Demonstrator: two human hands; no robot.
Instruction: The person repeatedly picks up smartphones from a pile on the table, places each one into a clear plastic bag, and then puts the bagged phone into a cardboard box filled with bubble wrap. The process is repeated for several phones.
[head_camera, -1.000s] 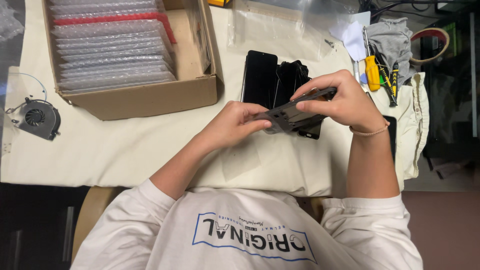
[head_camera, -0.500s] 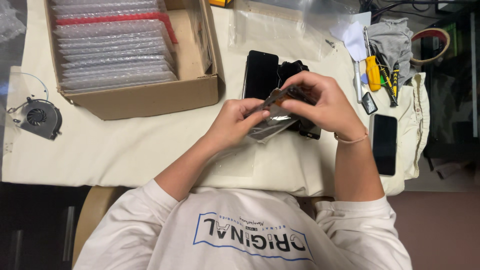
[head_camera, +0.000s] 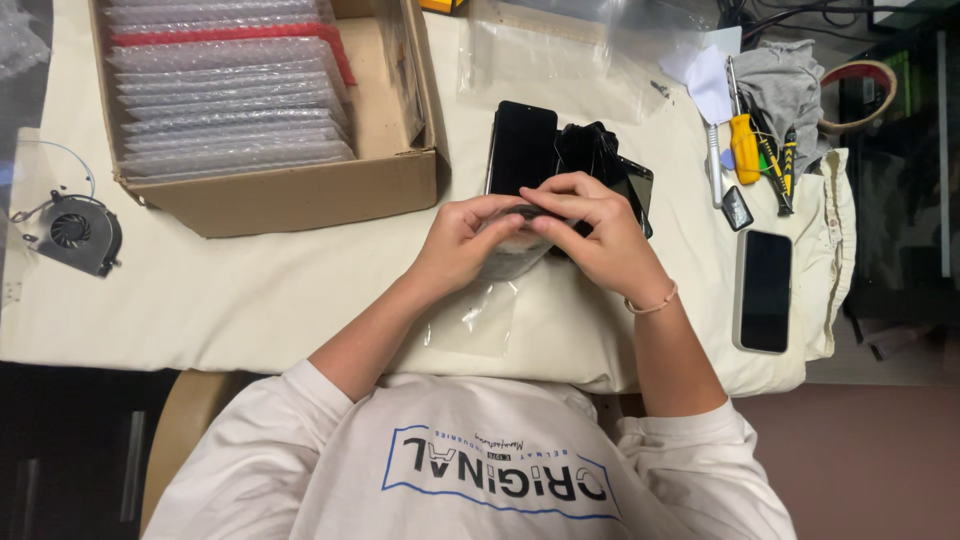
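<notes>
Pinched between left hand (head_camera: 462, 243) and right hand (head_camera: 592, 236): a thin dark flat phone screen panel (head_camera: 530, 212) half inside a clear glossy plastic bag (head_camera: 478, 312), above the cream cloth-covered table (head_camera: 250, 290). Just behind, stacked black glass panels (head_camera: 522, 146). Further left, a brown cardboard box (head_camera: 300, 195) packed with bubble-wrap sleeves (head_camera: 225, 90)

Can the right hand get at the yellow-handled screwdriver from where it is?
Probably yes, once it lets go. The right hand shares a dark flat part with the left hand; bare cloth lies between it and the yellow-handled screwdriver.
</notes>
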